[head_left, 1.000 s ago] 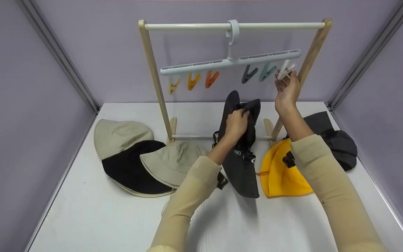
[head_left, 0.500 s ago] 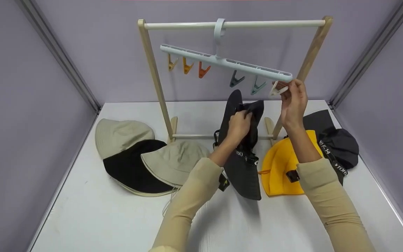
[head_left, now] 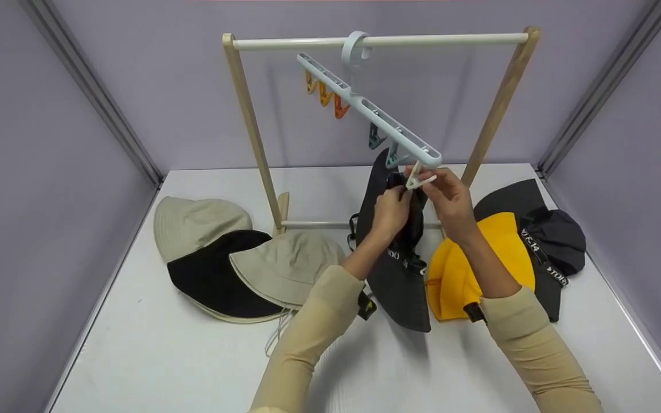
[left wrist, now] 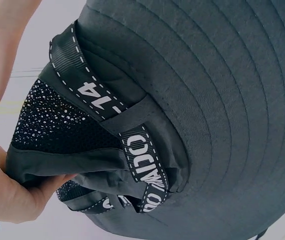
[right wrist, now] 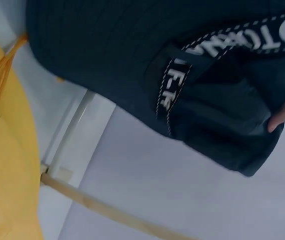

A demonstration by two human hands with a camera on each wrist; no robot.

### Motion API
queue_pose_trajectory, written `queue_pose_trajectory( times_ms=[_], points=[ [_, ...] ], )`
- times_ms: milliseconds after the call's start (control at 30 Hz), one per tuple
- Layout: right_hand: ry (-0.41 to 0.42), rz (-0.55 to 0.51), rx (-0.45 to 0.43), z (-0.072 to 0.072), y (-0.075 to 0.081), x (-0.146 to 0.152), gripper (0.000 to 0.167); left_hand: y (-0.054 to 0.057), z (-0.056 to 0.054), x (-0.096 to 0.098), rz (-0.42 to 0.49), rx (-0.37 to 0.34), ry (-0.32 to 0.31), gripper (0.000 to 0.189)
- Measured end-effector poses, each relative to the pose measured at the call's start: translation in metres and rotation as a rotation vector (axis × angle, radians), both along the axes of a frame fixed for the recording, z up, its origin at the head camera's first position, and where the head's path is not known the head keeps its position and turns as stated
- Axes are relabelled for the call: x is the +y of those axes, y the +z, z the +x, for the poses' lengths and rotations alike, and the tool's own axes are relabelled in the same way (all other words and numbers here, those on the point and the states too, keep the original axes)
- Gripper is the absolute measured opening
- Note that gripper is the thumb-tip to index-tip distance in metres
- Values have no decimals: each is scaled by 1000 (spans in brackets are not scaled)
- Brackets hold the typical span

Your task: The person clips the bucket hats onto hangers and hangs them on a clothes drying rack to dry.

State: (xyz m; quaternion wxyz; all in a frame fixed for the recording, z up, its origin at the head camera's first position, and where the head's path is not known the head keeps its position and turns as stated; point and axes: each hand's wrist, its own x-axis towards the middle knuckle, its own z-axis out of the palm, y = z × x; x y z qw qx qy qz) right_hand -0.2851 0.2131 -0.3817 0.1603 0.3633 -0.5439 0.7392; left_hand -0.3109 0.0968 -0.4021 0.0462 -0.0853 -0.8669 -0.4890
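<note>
A dark grey wide-brimmed hat [head_left: 399, 295] hangs from my left hand [head_left: 391, 215], which grips its crown, brim turned on edge. In the left wrist view my thumb and fingers pinch the crown's gathered cloth beside the lettered band [left wrist: 141, 155]. My right hand [head_left: 451, 206] pinches the white clip [head_left: 416, 179] at the near end of the pale blue hanger [head_left: 391, 123], just above the crown. The clip's grip on the hat cannot be seen. Along the hanger hang teal, dark grey, orange [head_left: 340, 107] and yellow clips.
A wooden rack [head_left: 250, 120] with a white top bar [head_left: 451, 40] carries the hanger. Beige hats [head_left: 201, 221] and a black one [head_left: 216, 275] overlap at left. To the right lie a yellow hat [head_left: 451, 281] and dark hats [head_left: 560, 241]. Panels enclose the white table [head_left: 152, 355].
My right hand pulled the hanger's right end toward me and down to the held hat, swinging the hanger round on the bar. The left hand and hat barely moved.
</note>
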Motion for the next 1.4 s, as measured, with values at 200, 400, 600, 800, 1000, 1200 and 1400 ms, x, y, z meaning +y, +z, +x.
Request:
queue_pose_trajectory(
  times_ms=[200, 400, 600, 800, 1000, 1200, 1400],
  points=[
    [-55, 41, 34, 3, 6, -2, 34, -2, 1, -2, 15, 17, -32, 25],
    [96, 33, -84, 2, 17, 7, 34, -4, 5, -2, 12, 10, -22, 27],
    [111, 279, -164, 1, 36, 20, 33, -3, 7, -1, 13, -7, -18, 27],
    [182, 365, -206, -1, 47, 30, 36, -2, 9, -1, 11, -16, -4, 27],
    [216, 372, -210, -1, 49, 35, 41, 0, 10, 0, 8, -13, 0, 27],
    [152, 318, -179, -3, 50, 33, 36, 2, 11, 1, 7, -10, -3, 27],
    [33, 242, -138, -7, 49, 31, 24, 3, 14, 2, 18, 5, -13, 28]
  ],
)
